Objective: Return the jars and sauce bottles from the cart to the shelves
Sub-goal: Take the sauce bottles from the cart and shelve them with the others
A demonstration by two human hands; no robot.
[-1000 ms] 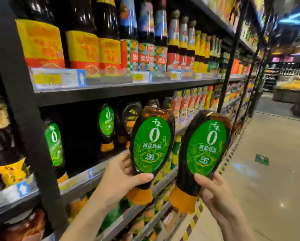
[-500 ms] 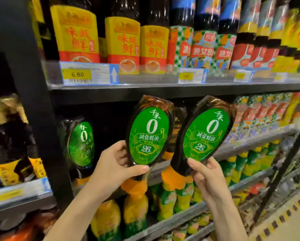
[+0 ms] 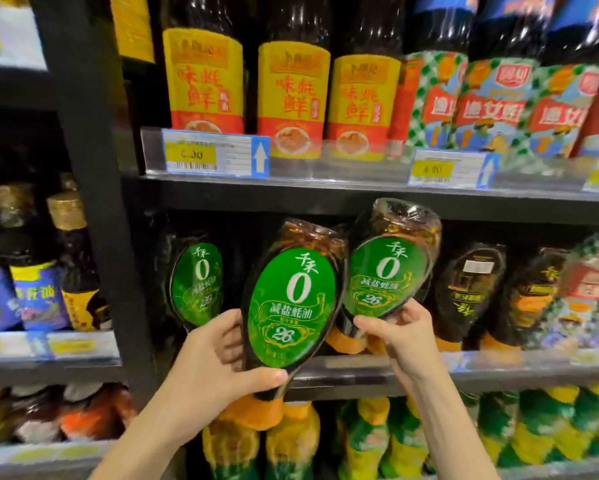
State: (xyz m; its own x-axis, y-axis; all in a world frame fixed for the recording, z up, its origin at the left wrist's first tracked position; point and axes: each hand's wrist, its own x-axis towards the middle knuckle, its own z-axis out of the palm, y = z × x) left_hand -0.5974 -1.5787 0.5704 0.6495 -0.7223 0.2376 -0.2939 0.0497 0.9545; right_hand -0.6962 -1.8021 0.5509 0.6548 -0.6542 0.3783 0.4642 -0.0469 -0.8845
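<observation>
I am watching the left hand [image 3: 218, 368] gripping a green-labelled oyster sauce bottle [image 3: 291, 306], thumb lying across the bottom of the label and fingers curling behind. The bottle is standing cap-down and nearly upright, hanging in front of the middle shelf [image 3: 499, 370], with its orange cap dipping below the shelf's front edge. The right hand [image 3: 395, 334] is pinching a second oyster sauce bottle [image 3: 388, 268] low on its body, tilting its top to the right. Its cap is sitting at the shelf lip; I cannot tell whether it is touching. The two bottles are overlapping in my view. Behind them a matching bottle [image 3: 196, 282] is standing on the same shelf, and a dark bottle [image 3: 471, 292] is showing its back label to the right. Above, yellow-labelled sauce bottles [image 3: 202, 81] are lining the upper shelf [image 3: 326, 195] behind a price tag [image 3: 215, 152]. A black upright post [image 3: 93, 202] is dividing the bays.
</observation>
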